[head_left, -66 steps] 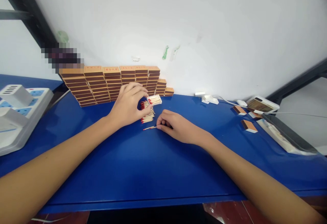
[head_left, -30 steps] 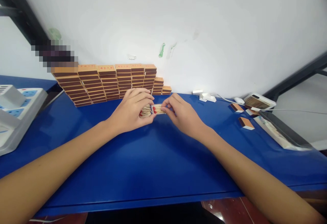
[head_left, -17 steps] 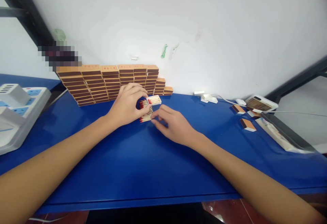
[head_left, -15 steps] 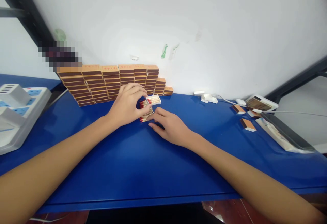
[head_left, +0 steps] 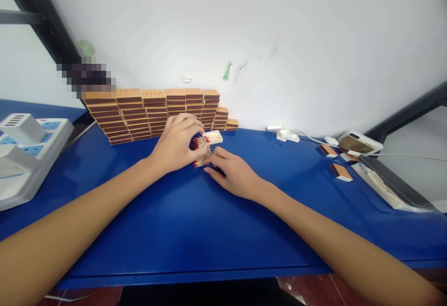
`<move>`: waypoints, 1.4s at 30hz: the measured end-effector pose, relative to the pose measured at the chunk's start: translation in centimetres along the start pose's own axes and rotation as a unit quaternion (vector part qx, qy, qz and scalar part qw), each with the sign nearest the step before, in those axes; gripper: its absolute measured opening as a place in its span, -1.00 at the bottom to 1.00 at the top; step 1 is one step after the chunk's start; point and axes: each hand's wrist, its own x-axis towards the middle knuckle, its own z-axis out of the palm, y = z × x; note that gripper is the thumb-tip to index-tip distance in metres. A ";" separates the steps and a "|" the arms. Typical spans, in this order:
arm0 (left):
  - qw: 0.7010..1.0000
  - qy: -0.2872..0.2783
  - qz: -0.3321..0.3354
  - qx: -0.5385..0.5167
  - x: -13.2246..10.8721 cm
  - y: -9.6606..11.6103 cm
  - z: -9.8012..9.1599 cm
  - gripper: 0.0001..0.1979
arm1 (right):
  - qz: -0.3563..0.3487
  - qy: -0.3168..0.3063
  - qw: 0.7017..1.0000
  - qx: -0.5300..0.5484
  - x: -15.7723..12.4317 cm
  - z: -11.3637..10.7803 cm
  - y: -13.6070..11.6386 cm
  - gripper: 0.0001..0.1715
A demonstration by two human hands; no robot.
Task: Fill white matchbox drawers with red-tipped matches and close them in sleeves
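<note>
My left hand (head_left: 179,140) curls around a small white matchbox tray (head_left: 217,134), its thumb and fingers closed on the left end. Several red-headed matches lie inside the tray. Below it on the blue table is a loose heap of matches (head_left: 199,157), red heads to the left, partly covered by my left thumb. At the right side of this heap rests my right hand (head_left: 235,173), thumb and fingers bent together at the match ends. How many matches its fingertips grip is hidden.
Stacked matchboxes (head_left: 131,115) form a wall behind my left hand. A white power strip (head_left: 52,150) with chargers stands far left. At right lie loose matchboxes (head_left: 341,172), a phone (head_left: 359,143), a white cable (head_left: 310,137) and a flat packet (head_left: 379,187). White pieces (head_left: 284,133) lie near the wall.
The whole view has shifted slightly, with the scene a little further right. Both hands keep nearly the same place at the tray and the match heap.
</note>
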 end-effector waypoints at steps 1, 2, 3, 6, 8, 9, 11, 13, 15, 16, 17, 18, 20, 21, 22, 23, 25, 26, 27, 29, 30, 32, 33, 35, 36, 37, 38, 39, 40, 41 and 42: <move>1.000 0.000 0.000 -0.002 0.0 0.0 0.0 -0.83 | 0.001 0.001 1.000 0.003 0.0 0.0 0.0 -0.81; 1.000 0.000 0.000 -0.004 0.0 0.0 0.0 -0.84 | 0.002 0.001 1.000 0.006 0.0 0.0 -0.1 -0.81; 1.000 0.001 0.000 -0.004 0.0 0.0 0.0 -0.84 | 0.002 0.001 1.000 0.011 0.0 -0.1 -0.1 -0.80; 1.000 0.001 0.000 -0.002 0.0 0.0 0.0 -0.83 | 0.003 -0.001 1.000 0.031 0.0 -0.2 -0.2 -0.76; 1.000 0.000 -0.002 -0.001 0.0 0.1 0.0 -0.83 | 0.003 -0.002 0.999 0.039 0.0 -0.2 -0.2 -0.74; 1.000 0.000 -0.002 0.000 0.0 0.1 0.0 -0.83 | 0.003 -0.001 0.999 0.041 0.0 -0.2 -0.2 -0.74; 1.000 0.000 -0.001 0.002 0.0 0.1 0.0 -0.84 | 0.002 -0.002 0.999 0.040 0.0 -0.2 -0.2 -0.74; 1.000 -0.001 0.001 0.002 0.0 0.1 0.0 -0.83 | 0.001 -0.006 0.999 0.036 0.1 -0.2 -0.3 -0.73; 1.000 -0.002 0.001 0.002 0.0 0.0 0.0 -0.82 | -0.001 -0.010 0.999 0.034 0.1 -0.2 -0.3 -0.73; 1.000 -0.002 0.001 0.003 0.0 0.0 0.0 -0.82 | -0.003 -0.011 0.999 0.034 0.1 -0.2 -0.3 -0.73; 1.000 -0.002 0.002 0.004 0.0 0.0 0.0 -0.82 | -0.005 -0.012 0.999 0.036 0.1 -0.2 -0.3 -0.72; 1.000 -0.002 0.002 0.005 0.0 0.0 0.0 -0.83 | -0.007 -0.012 0.999 0.039 0.1 -0.2 -0.3 -0.72; 1.000 -0.001 0.003 0.005 0.0 0.0 0.0 -0.84 | 0.000 -0.009 0.999 0.044 0.1 -0.2 -0.4 -0.74; 1.000 -0.001 0.002 0.004 0.0 0.0 0.0 -0.84 | 0.006 -0.006 0.999 0.046 0.1 -0.2 -0.4 -0.76; 1.000 -0.001 0.001 0.004 0.0 0.0 0.0 -0.84 | 0.015 -0.002 0.999 0.048 0.1 -0.2 -0.4 -0.79; 1.000 -0.001 0.001 0.004 0.0 0.1 0.0 -0.85 | 0.023 0.002 0.998 0.051 0.1 -0.2 -0.4 -0.82; 1.000 -0.003 -0.001 0.006 0.0 0.1 0.0 -0.85 | 0.034 0.008 0.998 0.057 0.1 -0.2 -0.4 -0.89; 1.000 -0.004 -0.002 0.006 0.0 0.1 0.0 -0.85 | 0.037 0.010 0.997 0.060 0.1 -0.2 -0.4 -0.91; 1.000 -0.005 -0.003 0.006 0.0 0.1 0.0 -0.85 | 0.039 0.010 0.997 0.062 0.1 -0.3 -0.3 -0.91; 1.000 -0.006 -0.004 0.005 0.0 0.1 -0.1 -0.85 | 0.042 0.005 0.997 0.062 0.2 -0.3 -0.4 -0.92; 1.000 -0.006 -0.004 0.004 0.0 0.1 -0.1 -0.85 | 0.044 -0.001 0.997 0.061 0.2 -0.3 -0.4 -0.92; 1.000 -0.008 -0.004 0.002 0.0 0.1 -0.1 -0.84 | 0.047 -0.011 0.997 0.055 0.3 -0.4 -0.3 -0.92; 1.000 -0.009 -0.005 0.001 0.0 0.0 0.0 -0.84 | 0.047 -0.014 0.997 0.052 0.3 -0.4 -0.3 -0.93; 1.000 -0.011 -0.007 -0.001 0.0 0.0 0.0 -0.84 | 0.047 -0.016 0.998 0.045 0.3 -0.5 -0.2 -0.93; 1.000 -0.011 -0.008 0.000 0.0 0.0 0.0 -0.84 | 0.046 -0.014 0.998 0.043 0.3 -0.4 -0.2 -0.92; 1.000 -0.011 -0.008 0.000 0.0 0.0 0.0 -0.84 | 0.044 -0.011 0.998 0.042 0.3 -0.4 -0.1 -0.92; 1.000 -0.011 -0.008 0.001 0.0 0.0 0.0 -0.84 | 0.042 -0.006 0.998 0.042 0.3 -0.4 -0.1 -0.92; 1.000 -0.011 -0.008 0.001 0.0 0.1 0.0 -0.84 | 0.038 -0.001 0.998 0.043 0.3 -0.3 -0.1 -0.94; 1.000 -0.011 -0.009 0.001 0.0 0.1 0.0 -0.84 | 0.035 0.005 0.998 0.045 0.4 -0.3 0.0 -0.95; 1.000 -0.012 -0.009 0.001 0.0 0.1 -0.1 -0.84 | 0.031 0.008 0.998 0.046 0.4 -0.2 0.0 -0.94; 1.000 -0.013 -0.009 0.000 0.0 0.1 -0.1 -0.84 | 0.029 0.008 0.998 0.047 0.4 -0.2 0.0 -0.94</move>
